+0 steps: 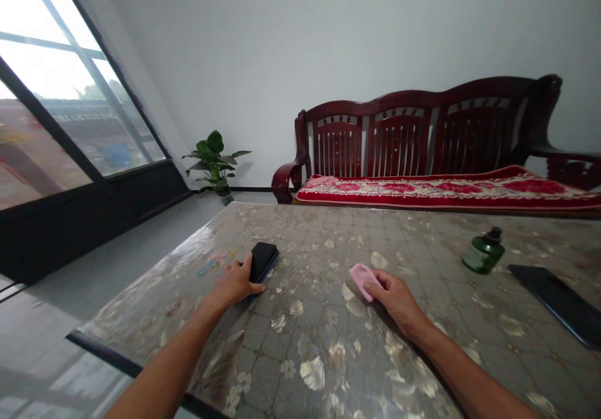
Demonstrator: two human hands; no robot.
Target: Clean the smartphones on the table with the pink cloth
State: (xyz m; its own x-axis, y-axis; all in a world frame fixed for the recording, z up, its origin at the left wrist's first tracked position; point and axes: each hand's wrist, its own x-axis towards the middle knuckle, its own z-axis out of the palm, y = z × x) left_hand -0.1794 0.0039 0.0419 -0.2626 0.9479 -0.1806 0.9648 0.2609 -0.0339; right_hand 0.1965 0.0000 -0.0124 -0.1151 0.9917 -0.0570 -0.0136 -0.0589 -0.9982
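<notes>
My left hand grips the near left part of a black smartphone on the table, its thumb and fingers spanning the phone's edges. Something dark bluish shows under the phone, possibly a second one. Just left of that hand lie several coloured rubber bands. Over at centre right, my right hand pinches a small pink rectangular piece between thumb and fingers, at or just above the tabletop. What this pink piece is made of I cannot make out; its right end is hidden by the fingers.
The table has a glossy floral cover. To the right stand a green pump bottle and a dark tablet-like slab. Behind are a wooden bench with a red floral mat and a potted plant.
</notes>
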